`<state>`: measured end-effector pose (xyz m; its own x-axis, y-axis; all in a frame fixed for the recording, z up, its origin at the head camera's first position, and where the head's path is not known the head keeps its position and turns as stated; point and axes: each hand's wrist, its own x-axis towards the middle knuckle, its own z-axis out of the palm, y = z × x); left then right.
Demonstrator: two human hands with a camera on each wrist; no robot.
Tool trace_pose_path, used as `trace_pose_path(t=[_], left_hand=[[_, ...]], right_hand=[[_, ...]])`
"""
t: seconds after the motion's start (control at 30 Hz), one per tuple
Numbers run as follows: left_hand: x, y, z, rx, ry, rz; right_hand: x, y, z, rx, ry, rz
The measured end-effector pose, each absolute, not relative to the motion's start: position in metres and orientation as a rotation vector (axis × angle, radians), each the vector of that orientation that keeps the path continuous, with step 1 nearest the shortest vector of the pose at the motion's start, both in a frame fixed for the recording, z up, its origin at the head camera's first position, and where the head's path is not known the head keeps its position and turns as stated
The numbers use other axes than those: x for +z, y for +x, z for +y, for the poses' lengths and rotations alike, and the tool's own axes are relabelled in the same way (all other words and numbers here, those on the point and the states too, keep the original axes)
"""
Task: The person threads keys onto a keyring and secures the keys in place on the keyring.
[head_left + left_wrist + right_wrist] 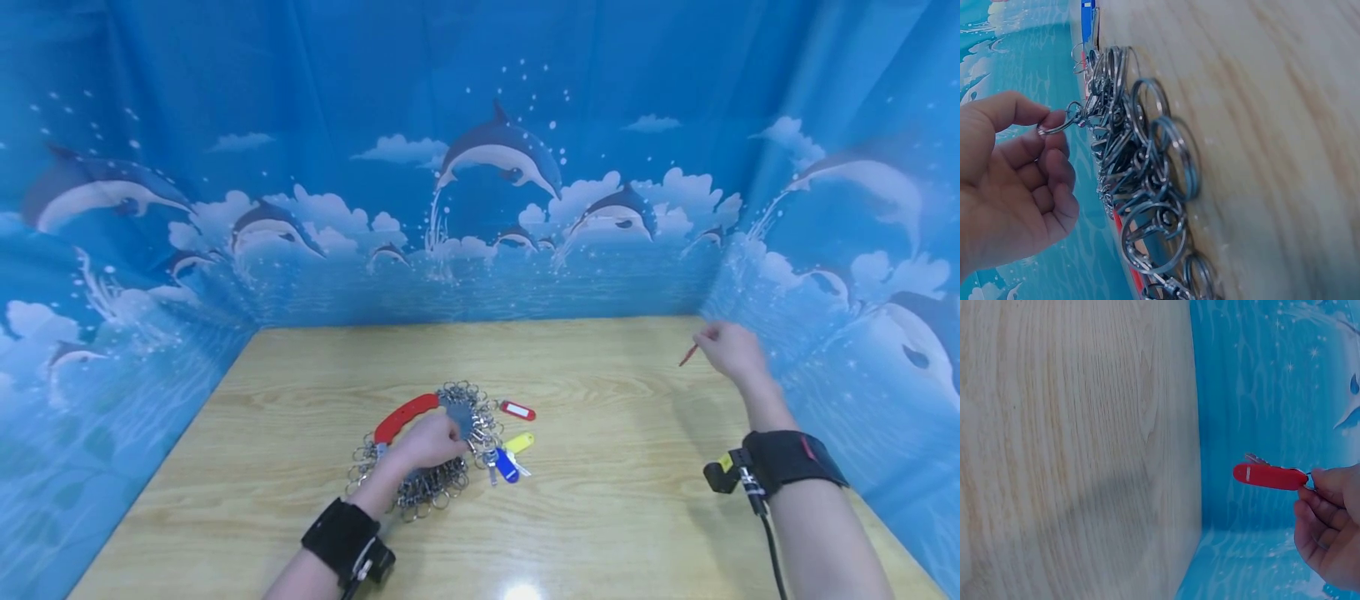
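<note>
My left hand (431, 442) is over a large key holder with a red handle (405, 417) and many metal split rings (427, 487) around its edge. Thumb and finger of that hand pinch one split ring (1057, 129), lifted from the cluster in the left wrist view. Off to the right, above the table, my right hand (731, 348) pinches the small ring of a red key tag (1272, 477); a key (1255, 459) hangs along with it. Blue (507, 465), yellow (519, 442) and red (517, 410) tags lie at the key holder's right side, with keys (517, 464) among them.
The wood-grain table (600, 500) spreads under everything. A blue dolphin-print curtain (360, 275) hangs along the back and both sides. Each wrist wears a black strap (795, 458) with a small camera and cable.
</note>
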<state>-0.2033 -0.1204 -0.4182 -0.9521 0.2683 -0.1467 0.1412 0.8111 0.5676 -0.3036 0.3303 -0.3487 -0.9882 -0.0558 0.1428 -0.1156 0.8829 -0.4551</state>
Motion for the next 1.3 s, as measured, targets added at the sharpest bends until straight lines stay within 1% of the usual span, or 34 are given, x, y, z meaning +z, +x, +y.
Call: trace_pose_path(t=[0.27,0.57,0.9,1.1,1.3], left_hand=[[-0.415,-0.198,-0.123,0.877,0.353,2.722],[-0.413,-0.197,-0.121,0.907,0.329,2.718],[-0.415,-0.199,-0.120,0.907,0.262,2.747],[-0.415,-0.200,-0.120,0.920,0.320,2.733],[-0.416,-0.204,-0.122,1.019,0.420,2.611]], right_hand=[[-0.346,-0.307,0.325,0.678,0.182,-2.984],[-0.345,-0.305,0.319,0.701,0.222,-2.973],[-0.335,-0.299,0.300,0.699,0.270,-2.947],[-0.333,-0.300,0.291,0.704,0.298,-2.956],[-0.339,-0.300,0.288,0.701,0.362,-2.924]])
